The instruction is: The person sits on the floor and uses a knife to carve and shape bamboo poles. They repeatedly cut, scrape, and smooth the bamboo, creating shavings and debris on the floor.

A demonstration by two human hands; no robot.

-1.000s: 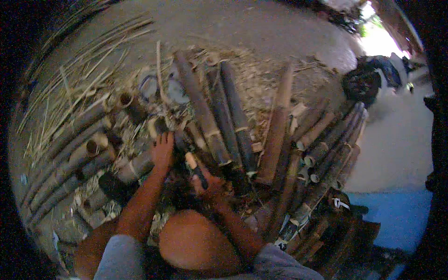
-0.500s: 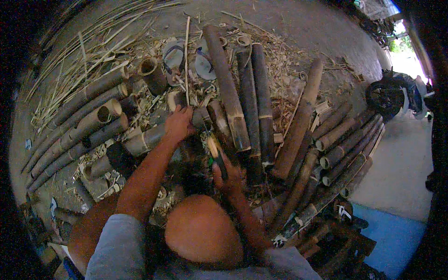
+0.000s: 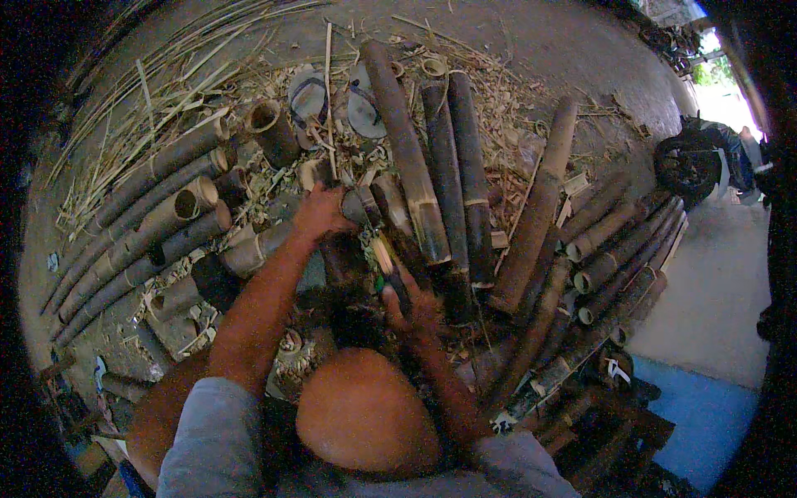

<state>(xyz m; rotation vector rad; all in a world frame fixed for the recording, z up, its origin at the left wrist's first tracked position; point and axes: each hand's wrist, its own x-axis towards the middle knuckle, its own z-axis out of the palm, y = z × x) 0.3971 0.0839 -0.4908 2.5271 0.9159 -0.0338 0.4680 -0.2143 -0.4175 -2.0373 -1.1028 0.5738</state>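
In the head view, I see my left hand point(image 3: 320, 212) lying on the short, dark bamboo piece point(image 3: 354, 205) near the middle, left of the hand tool; its thumb and fingers sit against it, but I cannot tell how firmly they close. My right hand point(image 3: 417, 310) has its fingers clamped on the hand tool point(image 3: 383, 254), which has a pale yellow section above a dark grip; its upper end comes close to the bamboo piece and blurs there. A bare knee point(image 3: 365, 411) stands below, between my forearms. To the left, bamboo tubes point(image 3: 148, 184) lie side by side; straight ahead, longer bamboo poles point(image 3: 405, 145) fan out just right of a pair of sandals point(image 3: 309, 98). Shavings point(image 3: 516, 158) litter the floor point(image 3: 531, 46), and thin strips point(image 3: 199, 81) spread at the upper left.
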